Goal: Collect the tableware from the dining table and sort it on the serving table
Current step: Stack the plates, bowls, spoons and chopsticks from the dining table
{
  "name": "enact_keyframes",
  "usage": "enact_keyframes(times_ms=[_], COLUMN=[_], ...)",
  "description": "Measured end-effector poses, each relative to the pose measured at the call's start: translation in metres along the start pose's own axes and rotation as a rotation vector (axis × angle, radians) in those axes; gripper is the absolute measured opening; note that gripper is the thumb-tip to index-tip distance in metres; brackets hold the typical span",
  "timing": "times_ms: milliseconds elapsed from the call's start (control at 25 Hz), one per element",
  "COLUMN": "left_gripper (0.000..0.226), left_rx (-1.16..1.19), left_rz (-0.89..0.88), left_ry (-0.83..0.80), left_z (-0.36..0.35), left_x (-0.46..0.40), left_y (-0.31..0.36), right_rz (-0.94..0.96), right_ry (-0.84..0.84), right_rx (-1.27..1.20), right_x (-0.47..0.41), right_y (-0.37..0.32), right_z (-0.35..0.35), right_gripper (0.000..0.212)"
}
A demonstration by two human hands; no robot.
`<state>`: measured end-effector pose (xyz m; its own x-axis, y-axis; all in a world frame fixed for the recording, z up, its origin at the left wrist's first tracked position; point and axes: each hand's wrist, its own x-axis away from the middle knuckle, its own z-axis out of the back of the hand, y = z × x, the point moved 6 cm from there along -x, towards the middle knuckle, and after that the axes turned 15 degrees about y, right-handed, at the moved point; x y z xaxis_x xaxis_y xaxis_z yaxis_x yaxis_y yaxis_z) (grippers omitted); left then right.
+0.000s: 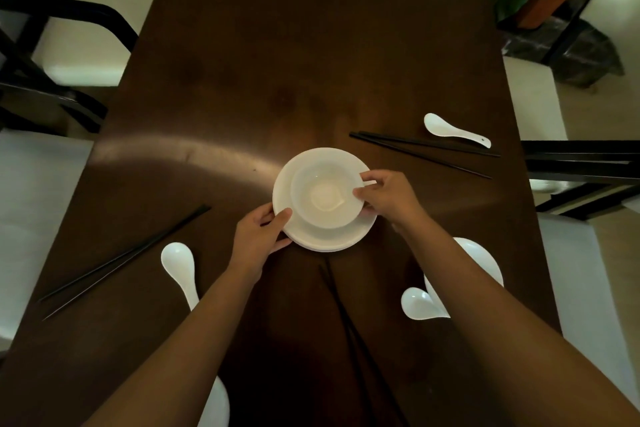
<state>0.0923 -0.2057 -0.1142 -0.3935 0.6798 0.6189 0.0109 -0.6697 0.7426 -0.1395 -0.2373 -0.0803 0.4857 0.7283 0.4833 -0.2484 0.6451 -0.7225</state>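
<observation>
A dark wooden worktop (pixel 242 80) seen from above. At its centre, a white bowl (pixel 325 196) sits on stacked white plates (pixel 322 236). The left hand (pixel 259 236) curls its fingers (pixel 280 217) round the plates' near-left rim; the right hand (pixel 388 198) pinches the bowl's right rim. White spoons lie at far right (pixel 455 130), near left (pixel 180 267) and near right (pixel 420 303). Black chopsticks lie at left (pixel 124 260) and far right (pixel 422 151). Another white dish (pixel 485 260) shows partly behind the right forearm.
</observation>
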Motion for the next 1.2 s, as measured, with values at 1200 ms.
enact_keyframes(times_ms=[1200], left_gripper=[0.047], left_rx=[0.112], left_rz=[0.003], left_ry=[-0.028], left_z=[0.000], left_x=[-0.004], left_y=[-0.009], right_rz=[0.142], right_ry=[0.199], right_rx=[-0.027], right_x=[0.035], right_y=[0.043], right_z=[0.147], right_gripper=[0.023])
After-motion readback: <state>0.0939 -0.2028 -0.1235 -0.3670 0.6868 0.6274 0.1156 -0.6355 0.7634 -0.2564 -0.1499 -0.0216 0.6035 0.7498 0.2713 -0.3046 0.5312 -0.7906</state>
